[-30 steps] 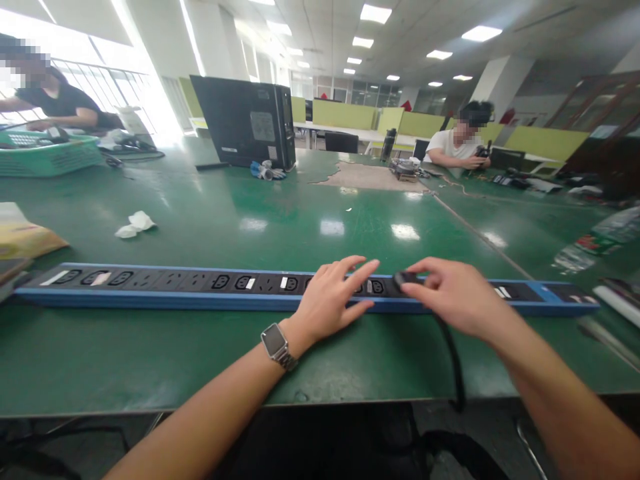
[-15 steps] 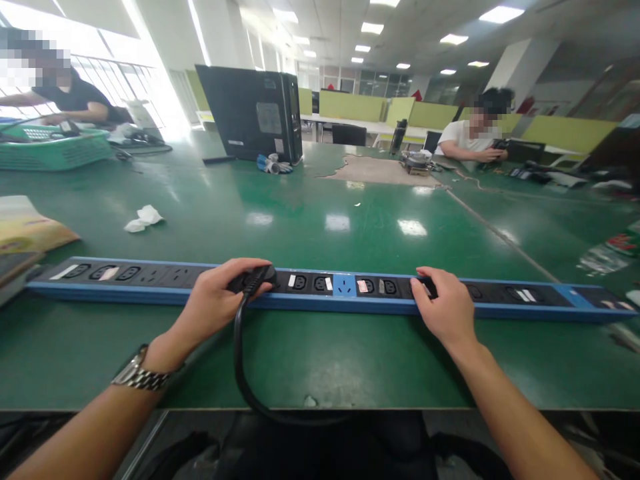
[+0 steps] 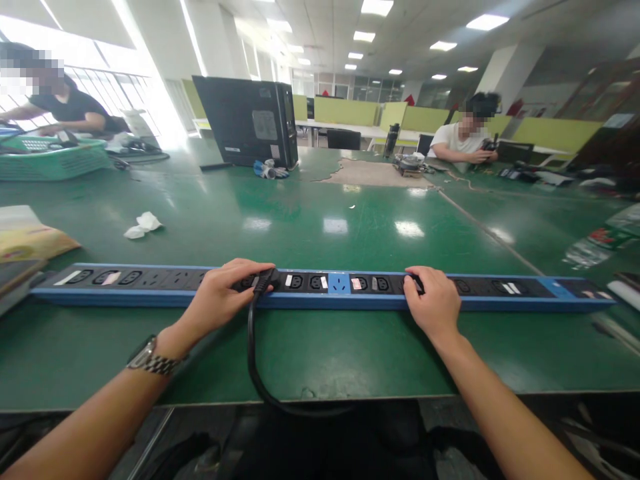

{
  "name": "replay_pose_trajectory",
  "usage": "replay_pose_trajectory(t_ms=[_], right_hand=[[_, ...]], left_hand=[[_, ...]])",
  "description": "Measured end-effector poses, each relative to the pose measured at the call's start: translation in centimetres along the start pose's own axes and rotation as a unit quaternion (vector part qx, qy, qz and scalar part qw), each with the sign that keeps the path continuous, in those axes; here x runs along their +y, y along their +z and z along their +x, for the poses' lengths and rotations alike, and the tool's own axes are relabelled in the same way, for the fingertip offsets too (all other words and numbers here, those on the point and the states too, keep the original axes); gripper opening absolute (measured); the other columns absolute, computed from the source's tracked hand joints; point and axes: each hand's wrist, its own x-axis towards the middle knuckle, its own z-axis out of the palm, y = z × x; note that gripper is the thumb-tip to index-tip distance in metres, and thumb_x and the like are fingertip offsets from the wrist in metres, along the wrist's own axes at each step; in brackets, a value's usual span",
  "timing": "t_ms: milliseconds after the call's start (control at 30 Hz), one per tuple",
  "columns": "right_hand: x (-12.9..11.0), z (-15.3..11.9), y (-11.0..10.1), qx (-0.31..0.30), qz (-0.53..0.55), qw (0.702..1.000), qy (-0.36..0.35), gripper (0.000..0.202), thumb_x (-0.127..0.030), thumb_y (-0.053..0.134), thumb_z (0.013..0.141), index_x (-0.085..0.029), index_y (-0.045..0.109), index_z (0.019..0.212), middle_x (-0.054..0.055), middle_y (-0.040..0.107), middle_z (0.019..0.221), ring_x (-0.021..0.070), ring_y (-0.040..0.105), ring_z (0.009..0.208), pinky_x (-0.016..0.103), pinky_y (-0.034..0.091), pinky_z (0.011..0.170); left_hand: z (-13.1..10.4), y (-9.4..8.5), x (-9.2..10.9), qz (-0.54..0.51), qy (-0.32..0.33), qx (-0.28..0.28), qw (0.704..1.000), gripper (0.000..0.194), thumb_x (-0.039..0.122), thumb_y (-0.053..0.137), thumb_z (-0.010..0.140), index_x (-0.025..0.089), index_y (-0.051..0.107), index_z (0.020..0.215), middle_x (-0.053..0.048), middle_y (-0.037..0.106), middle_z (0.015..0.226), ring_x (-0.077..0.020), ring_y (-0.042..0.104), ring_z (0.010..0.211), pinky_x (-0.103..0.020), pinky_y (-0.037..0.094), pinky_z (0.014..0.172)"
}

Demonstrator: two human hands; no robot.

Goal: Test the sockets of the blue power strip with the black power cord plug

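Observation:
A long blue power strip (image 3: 300,302) with a row of black sockets lies across the table. My left hand (image 3: 227,287) is closed around a black plug (image 3: 267,277) over the strip; its thick black cord (image 3: 253,347) hangs down past the table's front edge. Whether the plug's pins sit in a socket is hidden. Right of the strip's blue socket (image 3: 339,285), my right hand (image 3: 434,298) grips the strip, thumb and fingers across its top. A dark patch shows between thumb and forefinger, probably a socket.
A black computer case (image 3: 245,123) stands at the back, with gloves (image 3: 271,169) beside it. Crumpled tissue (image 3: 144,225) lies at left, near a green basket (image 3: 55,162). A plastic bottle (image 3: 600,240) lies at right. Two other people sit across the table (image 3: 310,360).
The view has shifted slightly. My left hand and the plug have moved a little to the right along the strip, showing more of the sockets beneath. My right hand keeps its grip.

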Motion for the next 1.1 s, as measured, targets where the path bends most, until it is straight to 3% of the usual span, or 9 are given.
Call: replay_pose_trajectory(t_ms=[67, 133, 267, 433, 700, 833, 1100], right_hand=[[-0.1, 0.0, 0.0, 0.003, 0.003, 1.0, 0.002, 0.019, -0.026, 0.053, 0.086, -0.018, 0.069, 0.093, 0.005, 0.073, 0.096, 0.0225, 0.063, 0.09, 0.033, 0.043, 0.082], [-0.2, 0.0, 0.0, 0.004, 0.006, 1.0, 0.004, 0.018, -0.025, 0.053, 0.086, -0.019, 0.069, 0.092, 0.004, 0.073, 0.095, 0.0222, 0.063, 0.091, 0.032, 0.043, 0.082], [-0.2, 0.0, 0.0, 0.006, 0.01, 1.0, 0.003, 0.017, -0.025, 0.053, 0.086, -0.019, 0.069, 0.091, 0.004, 0.073, 0.094, 0.0218, 0.063, 0.09, 0.032, 0.042, 0.081], [-0.1, -0.1, 0.1, 0.008, 0.017, 1.0, -0.003, 0.017, -0.025, 0.053, 0.086, -0.019, 0.068, 0.089, 0.004, 0.073, 0.094, 0.0208, 0.062, 0.089, 0.032, 0.041, 0.082], [-0.2, 0.0, 0.0, -0.002, 0.021, 1.0, 0.008, 0.018, -0.025, 0.052, 0.086, -0.019, 0.069, 0.089, 0.005, 0.073, 0.096, 0.0211, 0.062, 0.091, 0.032, 0.041, 0.083], [-0.2, 0.1, -0.2, -0.019, 0.023, 0.999, 0.014, 0.019, -0.026, 0.051, 0.086, -0.019, 0.069, 0.09, 0.006, 0.073, 0.098, 0.0219, 0.062, 0.092, 0.033, 0.041, 0.085], [-0.2, 0.2, -0.2, -0.036, 0.051, 0.997, 0.044, 0.021, -0.028, 0.051, 0.085, -0.019, 0.069, 0.092, 0.008, 0.072, 0.099, 0.0241, 0.061, 0.095, 0.036, 0.041, 0.088]], left_hand=[[0.4, 0.5, 0.9, -0.018, -0.016, 0.073, 0.997, 0.037, 0.042, 0.069, 0.082, 0.024, 0.067, 0.114, -0.005, 0.074, 0.104, -0.0225, 0.069, 0.092, -0.037, 0.054, 0.089], [1.1, 1.5, 2.5, -0.018, -0.005, 0.107, 0.994, 0.038, 0.041, 0.07, 0.081, 0.024, 0.067, 0.116, -0.004, 0.073, 0.106, -0.0219, 0.069, 0.093, -0.037, 0.054, 0.089], [2.8, 5.3, 6.0, -0.041, 0.063, 0.03, 0.997, 0.031, 0.036, 0.07, 0.082, 0.022, 0.069, 0.11, -0.005, 0.074, 0.1, -0.0207, 0.069, 0.091, -0.034, 0.054, 0.085], [3.6, 8.8, 7.2, -0.037, 0.033, -0.001, 0.999, 0.028, 0.032, 0.069, 0.083, 0.02, 0.069, 0.109, -0.006, 0.074, 0.099, -0.0219, 0.069, 0.09, -0.036, 0.054, 0.082], [3.6, 8.6, 6.7, -0.017, 0.058, -0.008, 0.998, 0.029, 0.032, 0.067, 0.085, 0.019, 0.067, 0.111, -0.008, 0.072, 0.1, -0.0227, 0.065, 0.094, -0.038, 0.053, 0.086], [3.7, 8.6, 7.0, -0.009, 0.057, -0.04, 0.998, 0.026, 0.03, 0.065, 0.085, 0.021, 0.068, 0.11, -0.007, 0.073, 0.099, -0.0231, 0.064, 0.095, -0.039, 0.052, 0.087], [3.4, 8.9, 6.5, -0.002, 0.063, -0.06, 0.996, 0.028, 0.019, 0.066, 0.082, 0.021, 0.069, 0.11, -0.006, 0.073, 0.103, -0.0229, 0.064, 0.097, -0.039, 0.052, 0.088]])
